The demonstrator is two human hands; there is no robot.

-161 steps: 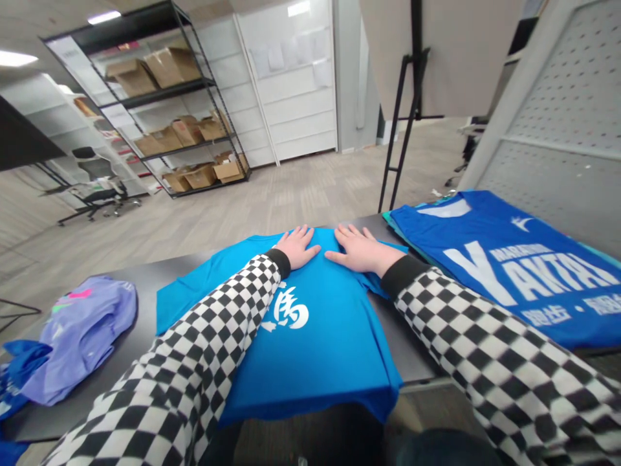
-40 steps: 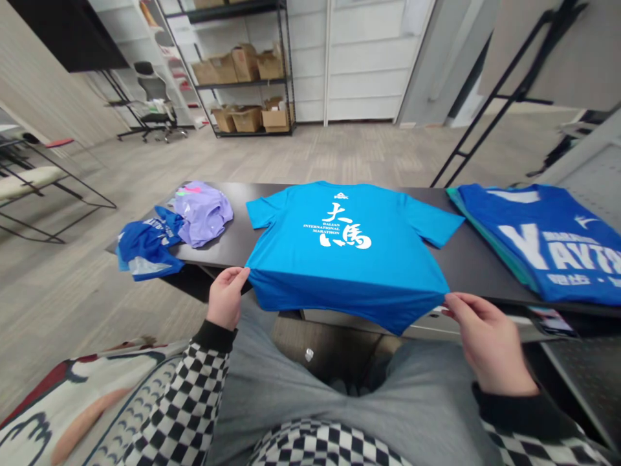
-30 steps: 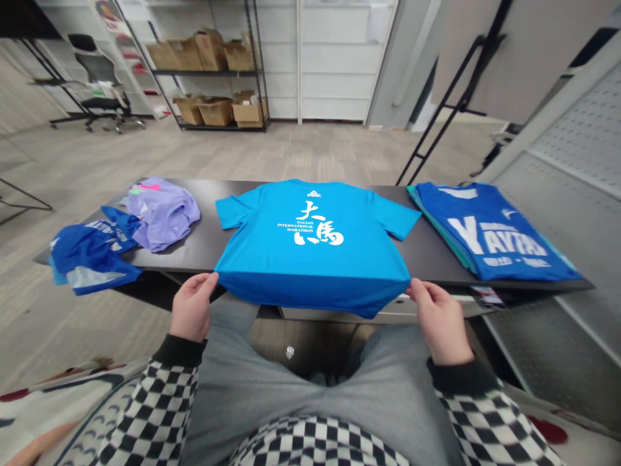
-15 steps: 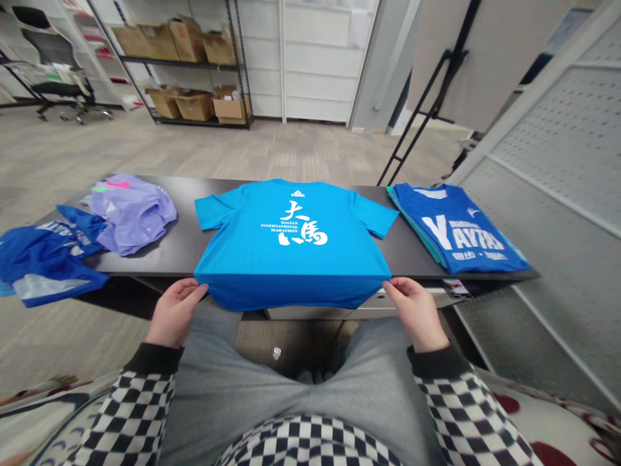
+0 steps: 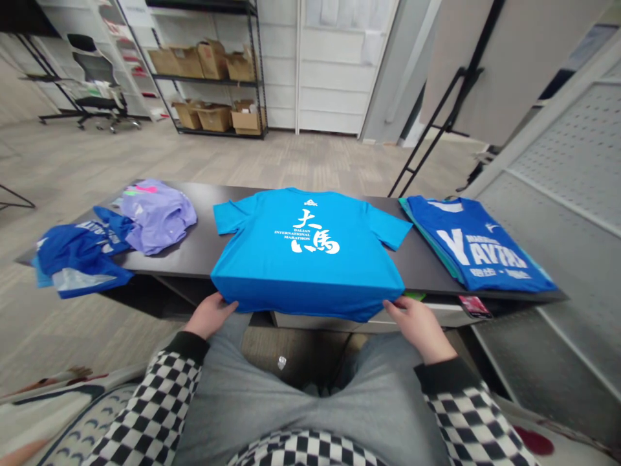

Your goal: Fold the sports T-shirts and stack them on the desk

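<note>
A bright blue T-shirt (image 5: 262, 252) lies spread with its printed back up, collar at the far side and sleeves out. Its lower part hangs over the near edge of the dark table (image 5: 198, 249). My left hand (image 5: 212, 315) pinches the left side of the hanging part near the hem. On the opposite side, my right hand (image 5: 421, 323) grips the hanging fabric between thumb and fingers. The shirt's body looks mostly smooth.
Rightward sits a stack of folded shirts, a blue printed shirt (image 5: 485, 243) on top. A crumpled lilac shirt (image 5: 162, 217) and a crumpled blue shirt (image 5: 80, 249) lie at the left. A perforated panel (image 5: 557, 155) stands at the right.
Both hands have moved down the shirt's sides from the table edge toward the hem, the left one also inward. The view has shifted, so everything appears further right and slightly lower.
</note>
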